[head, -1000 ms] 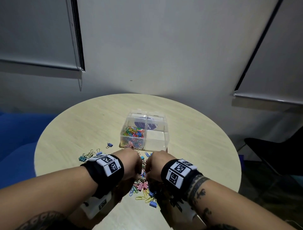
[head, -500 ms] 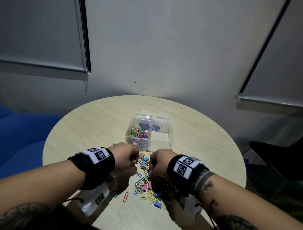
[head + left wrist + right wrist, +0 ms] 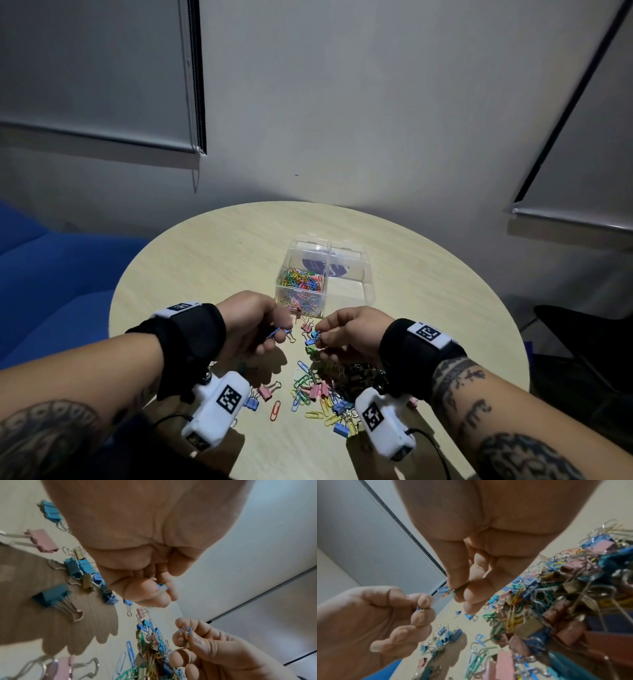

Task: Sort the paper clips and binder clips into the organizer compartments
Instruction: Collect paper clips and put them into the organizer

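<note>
We're partway thru, by our reckoning. The clear organizer [image 3: 366, 270] sits centre frame on the round table [image 3: 212, 260]; its left compartment already holds a good heap of paper clips [image 3: 301, 284], while the right compartment looks bare apart from a dark label showing at the back, so no binder clips appear sorted yet.

Our left hand [image 3: 253, 322] has fingers curled, thumb & fingertips pinching a few small paper clips, blue one poking out. Our right hand [image 3: 349, 330] does the same w/ a little bunch, blue & orange, just beside the left.

Plenty left: a mixed pile [image 3: 322, 387] lies lower centre under the wrists, w/ loose binder clips [image 3: 56, 597] scattered at the left of the left wrist view. Both handfuls prob go into the left compartment next.
</note>
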